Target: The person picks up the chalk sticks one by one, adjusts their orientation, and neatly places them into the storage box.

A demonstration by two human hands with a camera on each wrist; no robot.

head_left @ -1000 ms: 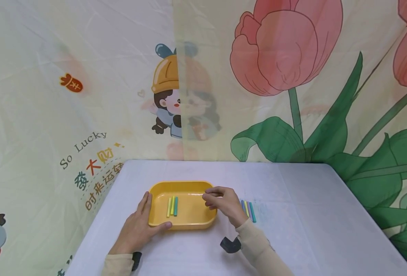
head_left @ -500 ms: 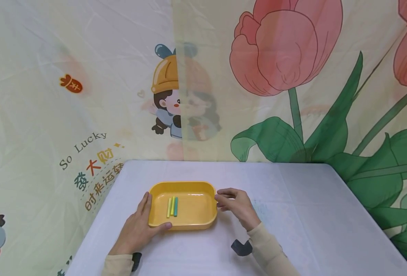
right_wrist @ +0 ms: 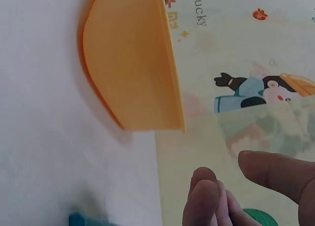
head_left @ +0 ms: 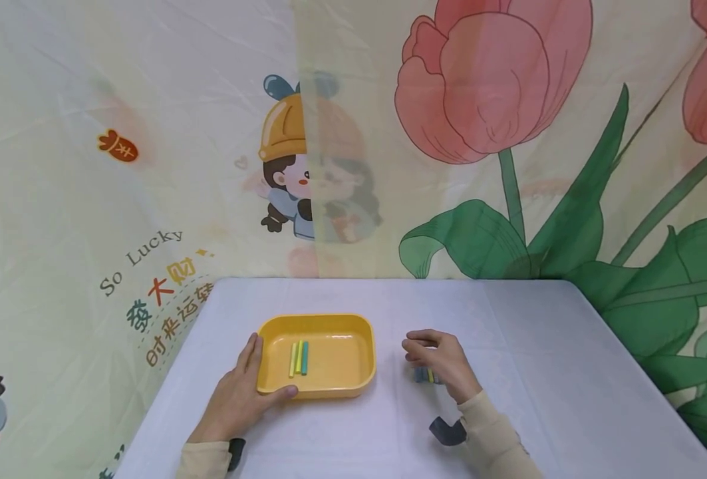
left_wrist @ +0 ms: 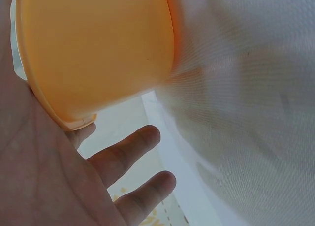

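A yellow tray [head_left: 329,389] stands on the white cloth, with two yellow chalk sticks [head_left: 296,359] and a teal chalk stick [head_left: 304,358] lying side by side in its left half. My left hand [head_left: 236,399] rests against the tray's left end, fingers fairly straight along the side and thumb on the front rim. Right of the tray, my right hand [head_left: 443,359] hovers over several more chalk sticks [head_left: 427,376], partly hiding them. Its thumb and fingers are apart, with nothing between them in the right wrist view, where a blue chalk end [right_wrist: 83,220] shows at the bottom.
The white-covered table [head_left: 539,386] stretches beyond the right hand. A printed fabric backdrop [head_left: 353,133] with tulips and a cartoon figure hangs behind it.
My right hand has moved right, from over the tray's right end to above the loose chalk sticks. The left hand, the tray and the chalk in it have stayed put.
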